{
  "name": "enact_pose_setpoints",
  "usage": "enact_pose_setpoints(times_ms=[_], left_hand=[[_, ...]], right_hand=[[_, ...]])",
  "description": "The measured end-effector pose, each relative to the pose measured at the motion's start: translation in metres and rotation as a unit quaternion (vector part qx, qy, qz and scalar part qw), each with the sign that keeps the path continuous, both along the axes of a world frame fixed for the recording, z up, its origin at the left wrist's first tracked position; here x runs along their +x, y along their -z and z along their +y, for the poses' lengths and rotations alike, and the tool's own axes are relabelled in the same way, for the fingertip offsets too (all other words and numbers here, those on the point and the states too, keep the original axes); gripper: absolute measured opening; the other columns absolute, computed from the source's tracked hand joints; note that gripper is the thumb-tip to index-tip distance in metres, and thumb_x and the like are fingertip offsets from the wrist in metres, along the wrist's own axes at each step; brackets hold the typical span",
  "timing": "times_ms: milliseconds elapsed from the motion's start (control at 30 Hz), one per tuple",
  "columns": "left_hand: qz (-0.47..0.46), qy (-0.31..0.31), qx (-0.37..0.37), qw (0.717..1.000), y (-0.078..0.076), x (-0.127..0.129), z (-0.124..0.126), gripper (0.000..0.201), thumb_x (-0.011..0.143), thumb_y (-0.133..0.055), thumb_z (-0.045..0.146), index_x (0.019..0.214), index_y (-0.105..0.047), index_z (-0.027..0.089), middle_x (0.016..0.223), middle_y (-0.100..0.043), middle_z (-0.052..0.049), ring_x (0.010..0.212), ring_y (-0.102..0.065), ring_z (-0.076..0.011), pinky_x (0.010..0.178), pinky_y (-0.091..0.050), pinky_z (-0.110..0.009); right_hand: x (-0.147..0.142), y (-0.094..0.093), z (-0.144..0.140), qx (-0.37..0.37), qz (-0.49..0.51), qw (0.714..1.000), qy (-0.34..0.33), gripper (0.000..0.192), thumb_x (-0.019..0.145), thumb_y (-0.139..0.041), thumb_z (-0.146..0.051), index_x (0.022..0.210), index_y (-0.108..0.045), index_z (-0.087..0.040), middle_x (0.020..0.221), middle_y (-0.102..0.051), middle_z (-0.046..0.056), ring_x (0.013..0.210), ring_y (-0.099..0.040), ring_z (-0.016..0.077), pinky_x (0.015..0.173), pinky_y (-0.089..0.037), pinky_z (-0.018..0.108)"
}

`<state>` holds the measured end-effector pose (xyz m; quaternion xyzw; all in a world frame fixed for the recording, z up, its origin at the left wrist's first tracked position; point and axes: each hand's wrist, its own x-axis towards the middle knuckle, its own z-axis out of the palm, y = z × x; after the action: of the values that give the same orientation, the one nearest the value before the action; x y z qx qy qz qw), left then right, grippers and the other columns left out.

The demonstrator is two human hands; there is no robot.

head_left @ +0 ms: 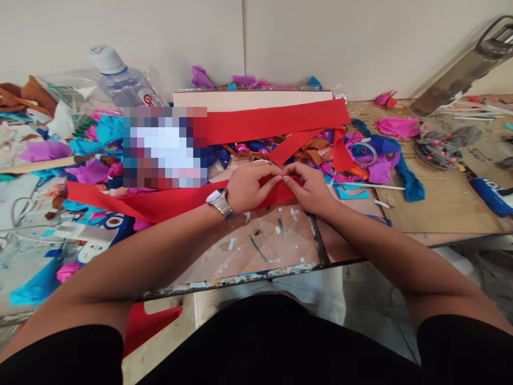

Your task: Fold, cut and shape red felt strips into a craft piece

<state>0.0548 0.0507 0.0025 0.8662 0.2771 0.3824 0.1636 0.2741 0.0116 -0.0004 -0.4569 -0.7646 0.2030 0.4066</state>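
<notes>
A long red paper strip (160, 202) lies across the glass-topped table (256, 251) from the left towards the middle. My left hand (250, 186), with a silver watch on its wrist, and my right hand (308, 187) meet at the strip's right end, fingertips pinching and folding the red paper between them. A wider red sheet (276, 122) lies just behind my hands, with a red strip hanging from it.
Scraps of purple, blue, pink and brown paper are heaped at the left and back. A plastic water bottle (120, 80) lies at the back left. A white box (252, 99) stands behind the red sheet. Brown cardboard (436, 198) covers the right side; a tape roll (364, 152) rests there.
</notes>
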Motion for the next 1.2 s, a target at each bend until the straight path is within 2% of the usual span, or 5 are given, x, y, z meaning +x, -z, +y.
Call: enact_pose_setpoints(times_ms=[100, 333, 600, 900, 1200], left_hand=[[0.011, -0.009, 0.007, 1.0, 0.0002, -0.0007, 0.0004, 0.032, 0.109, -0.059, 0.043, 0.106, -0.082, 0.021, 0.108, -0.084, -0.008, 0.096, -0.078, -0.022, 0.088, -0.056, -0.035], [0.015, -0.017, 0.016, 1.0, 0.0021, -0.0001, 0.0017, 0.035, 0.109, -0.058, 0.047, 0.106, -0.082, 0.021, 0.104, -0.084, -0.008, 0.095, -0.078, -0.022, 0.087, -0.055, -0.035], [0.038, -0.033, 0.03, 0.998, 0.0043, 0.0013, 0.002, 0.033, 0.109, -0.06, 0.046, 0.104, -0.082, 0.021, 0.101, -0.084, -0.007, 0.093, -0.077, -0.0231, 0.085, -0.052, -0.038], [0.057, -0.028, 0.018, 0.998, 0.0026, 0.0029, 0.0016, 0.03, 0.107, -0.063, 0.044, 0.103, -0.082, 0.021, 0.098, -0.083, -0.007, 0.092, -0.075, -0.0239, 0.086, -0.051, -0.038], [0.042, -0.031, -0.028, 0.998, 0.0032, 0.0028, 0.0032, 0.027, 0.105, -0.066, 0.041, 0.099, -0.082, 0.02, 0.094, -0.082, -0.007, 0.085, -0.073, -0.0219, 0.082, -0.052, -0.035]], right_hand=[[0.0002, 0.001, 0.0, -0.003, 0.005, 1.0, -0.002, 0.014, 0.104, -0.06, -0.034, 0.103, -0.068, -0.022, 0.1, -0.077, 0.006, 0.092, -0.071, 0.0239, 0.088, -0.053, 0.038], [0.0024, -0.0006, -0.0002, 0.007, -0.028, 0.999, 0.027, 0.018, 0.102, -0.065, -0.038, 0.103, -0.073, -0.022, 0.101, -0.081, 0.007, 0.09, -0.072, 0.0252, 0.081, -0.053, 0.038], [0.0031, 0.003, 0.0005, 0.025, -0.052, 0.998, 0.031, 0.017, 0.103, -0.061, -0.038, 0.101, -0.07, -0.023, 0.098, -0.077, 0.008, 0.091, -0.068, 0.0256, 0.081, -0.05, 0.039], [0.0003, 0.0024, 0.0, -0.004, -0.05, 0.999, 0.002, 0.016, 0.103, -0.053, -0.033, 0.094, -0.062, -0.023, 0.092, -0.071, 0.006, 0.085, -0.064, 0.0234, 0.081, -0.047, 0.038], [0.0017, -0.0005, -0.0005, 0.001, -0.037, 0.999, 0.031, 0.016, 0.1, -0.063, -0.037, 0.099, -0.071, -0.024, 0.098, -0.078, 0.008, 0.09, -0.068, 0.0261, 0.081, -0.05, 0.04]])
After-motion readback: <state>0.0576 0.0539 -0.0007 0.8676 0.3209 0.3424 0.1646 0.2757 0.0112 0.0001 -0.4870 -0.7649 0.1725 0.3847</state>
